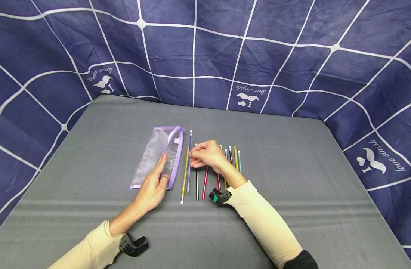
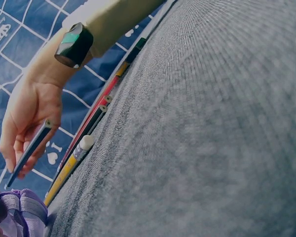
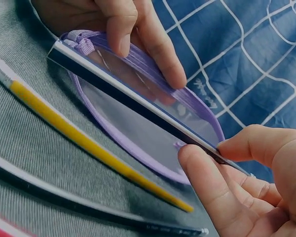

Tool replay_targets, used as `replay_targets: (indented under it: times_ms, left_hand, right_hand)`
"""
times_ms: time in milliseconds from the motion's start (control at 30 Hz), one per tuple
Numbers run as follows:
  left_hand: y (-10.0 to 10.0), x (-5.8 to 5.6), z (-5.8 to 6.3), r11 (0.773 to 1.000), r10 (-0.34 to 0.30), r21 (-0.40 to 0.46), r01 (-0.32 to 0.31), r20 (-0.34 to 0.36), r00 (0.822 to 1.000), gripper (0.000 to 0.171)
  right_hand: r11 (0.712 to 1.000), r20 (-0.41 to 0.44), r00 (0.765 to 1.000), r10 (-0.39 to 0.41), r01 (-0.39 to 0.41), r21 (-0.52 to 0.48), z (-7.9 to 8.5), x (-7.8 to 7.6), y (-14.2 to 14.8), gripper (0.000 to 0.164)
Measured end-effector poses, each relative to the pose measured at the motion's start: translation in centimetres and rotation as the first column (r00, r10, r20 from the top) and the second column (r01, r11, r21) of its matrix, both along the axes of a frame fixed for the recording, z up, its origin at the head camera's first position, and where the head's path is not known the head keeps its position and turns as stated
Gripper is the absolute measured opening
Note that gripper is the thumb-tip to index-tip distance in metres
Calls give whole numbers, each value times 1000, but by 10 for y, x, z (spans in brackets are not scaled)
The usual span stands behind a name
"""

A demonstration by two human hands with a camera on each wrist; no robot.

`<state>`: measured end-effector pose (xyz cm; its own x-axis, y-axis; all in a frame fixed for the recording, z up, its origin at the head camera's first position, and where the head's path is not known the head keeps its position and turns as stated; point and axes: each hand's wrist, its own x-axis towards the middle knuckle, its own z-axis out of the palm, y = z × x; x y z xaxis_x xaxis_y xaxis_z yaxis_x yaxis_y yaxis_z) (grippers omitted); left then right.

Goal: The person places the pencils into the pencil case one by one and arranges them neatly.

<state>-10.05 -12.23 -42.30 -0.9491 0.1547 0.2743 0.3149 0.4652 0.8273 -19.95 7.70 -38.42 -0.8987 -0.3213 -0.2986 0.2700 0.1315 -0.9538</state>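
A see-through mesh pencil case (image 1: 146, 160) with purple zipper trim lies on the grey cloth, its mouth parted toward the right. My left hand (image 1: 151, 191) grips its upper layer at the opening, the thumb on the inner side and the fingers outside, as the right wrist view shows. Between thumb and fingertips, my right hand (image 1: 209, 154) pinches a dark blue pencil (image 3: 123, 94), held tilted just above the cloth beside the case's mouth. A yellow pencil (image 3: 89, 136) with a white eraser lies on the cloth close by.
Right of the yellow pencil lie a black pencil (image 1: 197, 185) and a red pencil (image 1: 205, 183). Several more pencils (image 1: 236, 158) lie farther right, partly behind my right wrist. A blue gridded curtain (image 1: 219, 56) hangs behind the grey table surface (image 1: 293, 168).
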Motion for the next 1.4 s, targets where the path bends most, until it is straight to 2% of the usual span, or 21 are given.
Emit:
replay_targets:
  times_ms: [633,867,1300,1400]
  left_hand:
    - [-1,0,0,1000,-2,-15,2,7,1000,62]
    - [-1,0,1,1000,-3,-18,3,-7,1000,62]
    - [-3,0,1,1000,-9,-22,9,23,1000,64]
    - [-2,0,1,1000,-9,-21,9,12,1000,64]
  right_hand:
    - [999,39,998,49,-48,-10,3,-10,-28,17]
    - [999,73,997,35,-35,4,4,-12,-35,11]
    - [1000,81,996,21,-20,-8,-2,-18,-45,5]
    - [1000,78,997,18,-17,-17,-3,-20,-46,4]
